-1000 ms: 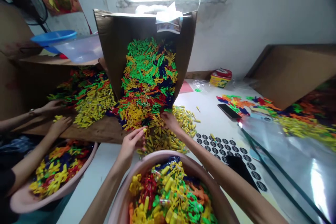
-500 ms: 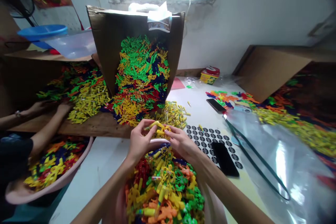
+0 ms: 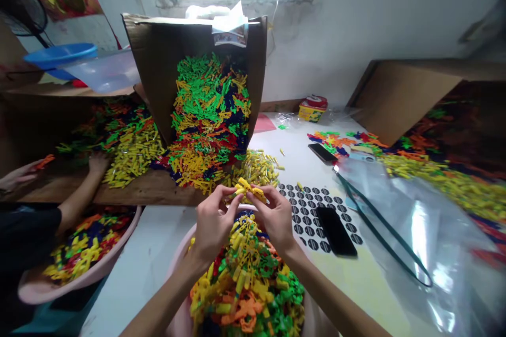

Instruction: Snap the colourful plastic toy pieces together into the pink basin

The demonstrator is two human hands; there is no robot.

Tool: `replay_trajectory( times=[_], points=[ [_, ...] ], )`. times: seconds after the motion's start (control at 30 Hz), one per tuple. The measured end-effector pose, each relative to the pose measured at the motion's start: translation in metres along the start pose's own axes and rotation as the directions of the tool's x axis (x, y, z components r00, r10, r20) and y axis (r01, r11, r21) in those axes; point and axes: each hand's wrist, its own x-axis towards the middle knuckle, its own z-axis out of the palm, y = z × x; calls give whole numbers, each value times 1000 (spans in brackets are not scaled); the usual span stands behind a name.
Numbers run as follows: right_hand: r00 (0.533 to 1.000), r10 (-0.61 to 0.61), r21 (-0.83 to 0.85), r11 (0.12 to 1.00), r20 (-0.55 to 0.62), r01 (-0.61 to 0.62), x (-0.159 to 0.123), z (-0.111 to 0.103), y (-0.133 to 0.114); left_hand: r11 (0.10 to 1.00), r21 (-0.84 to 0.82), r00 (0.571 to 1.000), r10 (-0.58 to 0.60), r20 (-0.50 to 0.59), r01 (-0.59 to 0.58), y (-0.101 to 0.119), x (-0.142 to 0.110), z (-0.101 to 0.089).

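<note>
Between my two hands is a small yellow plastic piece, pinched at both ends; its exact kind is too small to make out. My left hand grips its left side with thumb and forefinger, and my right hand its right side. Right below them stands a pink tub, heaped with yellow, green, orange and red plastic figures and small yellow tubes. Just behind my fingers lies a pile of yellow tubes with clear ends.
A tilted cardboard box spills coloured pieces ahead. On the right are a sheet of round black stickers, a phone, a strap and plastic bags. At left, a co-worker's hand reaches into another pile.
My hands have drawn upright and closer together around the yellow piece, both thumbs now pressing on it. The co-worker's other hand has moved left, holding an orange piece. The view has shifted slightly.
</note>
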Motion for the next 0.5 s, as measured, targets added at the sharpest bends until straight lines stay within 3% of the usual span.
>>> replay_trajectory(
  times=[0.1, 0.23, 0.37, 0.5],
  points=[
    [999, -26, -39, 999, -41, 25, -3, 3, 2, 1000, -7, 998, 25, -55, -26, -1, -4, 5],
    [999, -17, -45, 999, -37, 16, -5, 3, 3, 997, -63, 998, -43, -39, 41, -5, -1, 7],
    [999, 38, -18, 999, 20, -38, -4, -7, 4, 944, -265, 977, -167, 129, 196, -14, 9, 1],
    [980, 148, 76, 984, 131, -159, -3, -19, 3, 847, -398, 911, -214, 352, 352, -26, 17, -8]
  ],
)
